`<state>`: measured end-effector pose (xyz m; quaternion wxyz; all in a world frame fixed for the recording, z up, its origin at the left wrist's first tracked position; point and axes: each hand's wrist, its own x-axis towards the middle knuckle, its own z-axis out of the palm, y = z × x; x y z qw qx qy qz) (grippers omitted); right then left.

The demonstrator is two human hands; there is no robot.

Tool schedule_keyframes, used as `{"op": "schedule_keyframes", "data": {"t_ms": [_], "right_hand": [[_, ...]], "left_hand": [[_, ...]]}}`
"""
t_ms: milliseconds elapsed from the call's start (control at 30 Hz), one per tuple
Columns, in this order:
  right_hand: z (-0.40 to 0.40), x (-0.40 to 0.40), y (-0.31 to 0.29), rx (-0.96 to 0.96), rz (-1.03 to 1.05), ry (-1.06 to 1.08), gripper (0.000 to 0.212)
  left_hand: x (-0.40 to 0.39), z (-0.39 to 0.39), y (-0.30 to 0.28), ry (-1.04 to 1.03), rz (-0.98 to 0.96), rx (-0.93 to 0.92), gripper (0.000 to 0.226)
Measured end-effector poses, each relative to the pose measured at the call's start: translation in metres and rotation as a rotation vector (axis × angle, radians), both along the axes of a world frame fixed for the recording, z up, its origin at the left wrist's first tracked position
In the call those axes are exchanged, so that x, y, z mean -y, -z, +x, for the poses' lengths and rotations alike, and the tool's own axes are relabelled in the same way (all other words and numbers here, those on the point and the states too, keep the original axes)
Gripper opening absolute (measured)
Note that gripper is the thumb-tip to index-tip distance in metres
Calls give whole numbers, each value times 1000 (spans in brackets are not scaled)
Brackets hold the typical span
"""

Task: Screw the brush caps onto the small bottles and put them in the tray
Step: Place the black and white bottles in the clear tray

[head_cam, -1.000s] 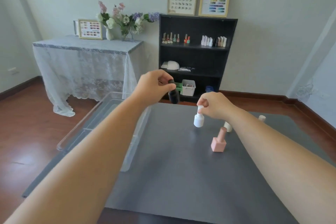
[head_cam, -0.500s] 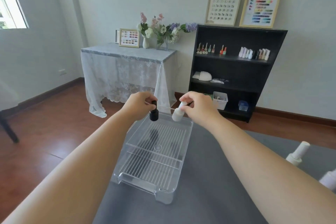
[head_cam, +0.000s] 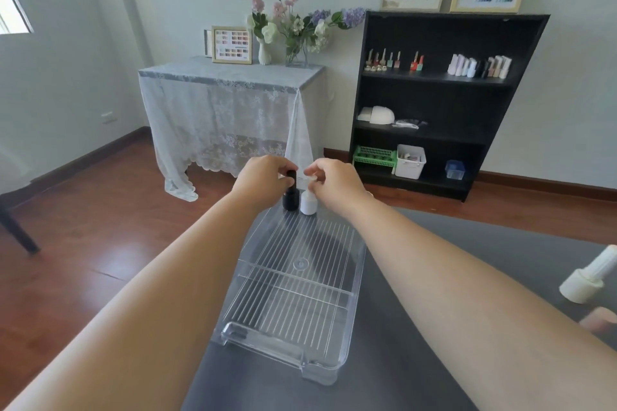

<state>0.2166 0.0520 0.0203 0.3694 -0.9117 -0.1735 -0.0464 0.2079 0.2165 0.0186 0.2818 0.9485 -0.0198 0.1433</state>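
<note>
Head view: left hand (head_cam: 263, 177) pinched on cap of black bottle (head_cam: 290, 197), right hand (head_cam: 335, 182) pinched on cap of white bottle (head_cam: 308, 203); both upright, side by side, far end of clear tray (head_cam: 357, 264). Cream bottle (head_cam: 589, 277) on mat, right.

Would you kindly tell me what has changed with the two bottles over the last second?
The left hand carried the black bottle and the right hand the white bottle from above the mat to the tray's far end, lowering them side by side, upright, at or just above its floor. Both hands still hold the caps. The rest of the tray stays empty.
</note>
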Motion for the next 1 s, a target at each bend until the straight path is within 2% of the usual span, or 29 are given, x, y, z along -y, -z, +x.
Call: {"op": "schedule_keyframes", "data": {"t_ms": [233, 433, 500, 600, 700, 767, 1000], "right_hand": [[2, -11, 8, 69, 37, 6, 29], [-14, 9, 3, -24, -8, -103, 64], [-27, 25, -6, -6, 12, -114, 67], [-48, 58, -25, 33, 30, -134, 59], [-70, 104, -46, 61, -101, -130, 45], [-83, 138, -58, 61, -147, -74, 39], [-119, 268, -84, 54, -86, 201, 21]], "left_hand": [[-4, 1, 3, -28, -60, -17, 34], [-1, -15, -7, -1, 43, -11, 54], [2, -22, -19, 11, 34, 38, 53], [18, -33, -43, 43, 23, 112, 47], [54, -46, -66, 126, 28, 138, 41], [83, -54, -79, 198, 29, 141, 39], [190, -75, -99, 390, -6, 172, 33]]}}
